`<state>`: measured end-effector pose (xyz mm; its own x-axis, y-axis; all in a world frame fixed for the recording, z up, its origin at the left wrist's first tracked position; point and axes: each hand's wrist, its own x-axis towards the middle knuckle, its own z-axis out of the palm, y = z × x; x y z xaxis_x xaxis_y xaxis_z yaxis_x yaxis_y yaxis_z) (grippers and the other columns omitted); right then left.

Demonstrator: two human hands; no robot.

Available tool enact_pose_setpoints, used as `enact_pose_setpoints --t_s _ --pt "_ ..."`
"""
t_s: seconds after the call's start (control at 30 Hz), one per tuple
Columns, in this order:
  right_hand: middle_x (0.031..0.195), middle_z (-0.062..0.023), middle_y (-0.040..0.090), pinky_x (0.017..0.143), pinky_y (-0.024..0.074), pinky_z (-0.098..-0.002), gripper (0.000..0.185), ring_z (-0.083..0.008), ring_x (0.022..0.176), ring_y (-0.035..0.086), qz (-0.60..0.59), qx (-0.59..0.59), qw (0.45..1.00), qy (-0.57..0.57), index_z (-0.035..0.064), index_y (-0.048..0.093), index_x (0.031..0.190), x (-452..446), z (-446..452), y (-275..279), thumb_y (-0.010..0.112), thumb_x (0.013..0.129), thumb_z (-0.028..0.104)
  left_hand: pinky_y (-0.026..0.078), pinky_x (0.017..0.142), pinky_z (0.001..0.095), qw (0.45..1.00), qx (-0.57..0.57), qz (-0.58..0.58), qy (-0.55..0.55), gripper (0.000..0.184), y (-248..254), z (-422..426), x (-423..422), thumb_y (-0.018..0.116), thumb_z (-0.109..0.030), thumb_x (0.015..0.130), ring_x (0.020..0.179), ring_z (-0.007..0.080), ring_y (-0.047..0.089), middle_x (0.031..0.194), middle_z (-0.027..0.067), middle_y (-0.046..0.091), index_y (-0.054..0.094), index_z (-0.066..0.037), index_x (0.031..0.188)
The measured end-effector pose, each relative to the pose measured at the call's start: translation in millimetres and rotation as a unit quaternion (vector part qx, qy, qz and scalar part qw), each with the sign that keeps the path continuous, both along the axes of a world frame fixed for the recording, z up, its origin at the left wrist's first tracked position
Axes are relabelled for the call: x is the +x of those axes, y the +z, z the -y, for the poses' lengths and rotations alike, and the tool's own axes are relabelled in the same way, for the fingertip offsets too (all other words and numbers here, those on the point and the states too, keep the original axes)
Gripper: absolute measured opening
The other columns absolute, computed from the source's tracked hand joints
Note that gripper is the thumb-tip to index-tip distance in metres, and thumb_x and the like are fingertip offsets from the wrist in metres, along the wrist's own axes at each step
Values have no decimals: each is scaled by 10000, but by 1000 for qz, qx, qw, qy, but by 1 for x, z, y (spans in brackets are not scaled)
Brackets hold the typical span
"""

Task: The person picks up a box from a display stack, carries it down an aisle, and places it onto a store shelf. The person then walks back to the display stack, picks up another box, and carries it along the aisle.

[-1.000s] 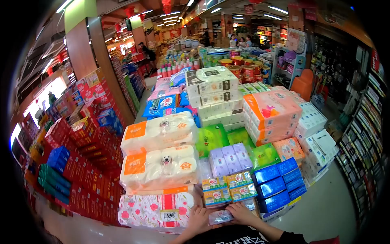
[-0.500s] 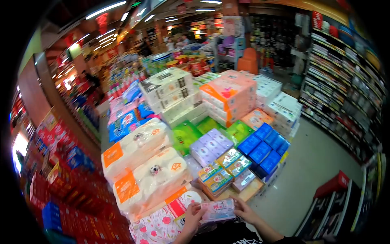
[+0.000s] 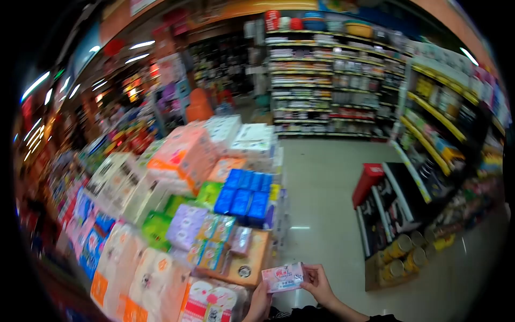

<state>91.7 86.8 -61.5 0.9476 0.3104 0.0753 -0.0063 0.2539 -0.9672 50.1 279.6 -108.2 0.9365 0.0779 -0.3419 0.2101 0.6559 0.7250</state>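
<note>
A small pink-and-white wrapped packet [image 3: 283,277], which looks like bar soap, is held up in front of me at the bottom of the head view. My left hand [image 3: 259,301] is closed on its left end. The fingers and thumb of my right hand [image 3: 318,283] pinch the right end. Just beyond, on the stacked display, lie orange-and-yellow wrapped packs [image 3: 210,252], a similar pink pack [image 3: 241,240] and a brown carton [image 3: 252,263]. Blue packs [image 3: 244,196] and a lilac bundle [image 3: 186,226] sit farther back.
Tissue bundles [image 3: 158,279] fill the left of the display, with orange-pink packs [image 3: 185,153] behind. Grey floor [image 3: 316,198] runs along its right side. A low black rack [image 3: 394,196], a box of yellow-lidded tins [image 3: 399,252] and tall shelves [image 3: 330,80] stand to the right.
My view has swung to the right, so the display now appears farther left and more of the aisle and shelves shows. Both hands still hold the packet.
</note>
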Motion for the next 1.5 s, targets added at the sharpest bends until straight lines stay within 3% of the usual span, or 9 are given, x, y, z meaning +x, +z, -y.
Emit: enact_pose_setpoints --t_s 0.17,0.27,0.37,0.53,0.63,0.67,0.93,1.4,1.5 --pt "1258 -173 501 1030 385 -359 562 -217 1198 489 77 20 983 -165 7 345 1285 -60 61 14 689 843 47 324 1106 391 982 -14 124 -144 501 10 47 12 462 -242 988 1273 292 446 1362 181 454 342 72 1360" --pt "1323 -181 447 1065 346 -373 570 -231 1245 450 52 83 967 -236 11 336 1307 -98 101 15 674 850 45 464 944 387 872 323 204 -305 385 31 89 7 468 -166 976 1122 257 548 1224 118 568 454 30 1307" --pt "1365 -177 406 1084 318 -392 583 -246 1276 418 49 111 952 -282 18 323 1331 -146 155 19 660 856 51 497 904 384 901 155 114 -390 363 44 148 -14 488 -125 953 1131 258 546 1207 149 575 485 29 1282" --pt "1416 -189 363 1110 277 -412 683 -274 1316 377 43 85 938 -332 22 276 1386 -248 236 44 683 850 137 472 973 400 874 56 160 -456 931 17 244 -70 744 -231 789 1244 272 474 1385 167 426 151 -46 1482" --pt "1452 -206 321 1124 248 -416 803 -287 1331 361 12 91 919 -384 28 202 1448 -302 266 54 704 838 171 415 1039 382 837 -32 220 -500 555 31 306 -95 596 -128 919 1239 268 486 1360 167 459 339 44 1379" --pt "1467 -216 300 1130 233 -418 865 -292 1335 357 9 90 909 -406 33 158 1476 -319 275 56 715 831 184 463 987 372 863 -100 110 -482 703 34 327 -105 710 -61 823 1219 261 507 1352 145 478 324 18 1405" --pt "1445 -213 351 1115 253 -412 965 -288 1330 366 51 102 836 -537 11 168 1483 -434 320 62 767 775 281 351 1076 406 689 -118 169 -695 1077 92 427 -172 860 -284 662 1289 245 432 1411 139 416 205 24 1459" --pt "1344 -173 473 1025 387 -376 1146 -257 1223 489 32 123 650 -749 -23 206 1468 -519 382 52 841 635 442 421 1025 401 496 -84 161 -849 891 77 587 -242 764 -103 743 1251 264 467 1375 163 445 236 3 1453" --pt "1390 -214 424 1063 334 -413 1032 -288 1264 444 103 144 648 -741 14 157 1487 -521 421 40 805 731 284 357 1068 381 463 -110 172 -863 1040 78 648 -242 848 -209 688 1295 237 423 1433 144 388 196 27 1463"
